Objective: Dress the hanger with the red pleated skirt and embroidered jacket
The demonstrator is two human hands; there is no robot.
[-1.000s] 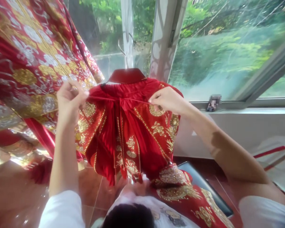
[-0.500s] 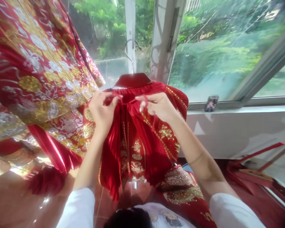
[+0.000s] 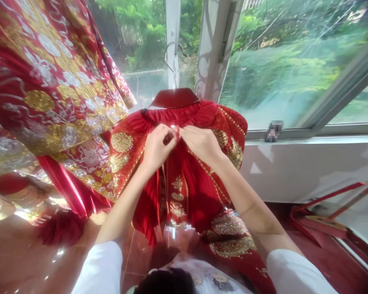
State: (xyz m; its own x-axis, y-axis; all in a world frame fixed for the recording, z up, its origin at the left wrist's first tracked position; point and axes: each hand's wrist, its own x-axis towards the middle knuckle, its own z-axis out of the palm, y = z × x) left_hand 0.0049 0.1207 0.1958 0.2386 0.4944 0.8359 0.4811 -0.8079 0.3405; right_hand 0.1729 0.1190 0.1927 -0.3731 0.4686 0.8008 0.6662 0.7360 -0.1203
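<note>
Red waist tie (image 3: 178, 131), at the top of the pleated skirt (image 3: 199, 183) on the hanger (image 3: 174, 98) by the far window, looks thin, soft and slippery, so left hand (image 3: 158, 148) and right hand (image 3: 202, 143) each pinch it tight close to the knot.

Red hanger (image 3: 174, 99) by the window, red gold-embroidered garment (image 3: 196, 183) hanging on it, glossy reddish floor (image 3: 18, 261) below

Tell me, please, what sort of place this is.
Probably a room in a home or dress shop: a big window onto greenery, a tiled floor, and an embroidered red skirt on a hanger beside a robe.
</note>
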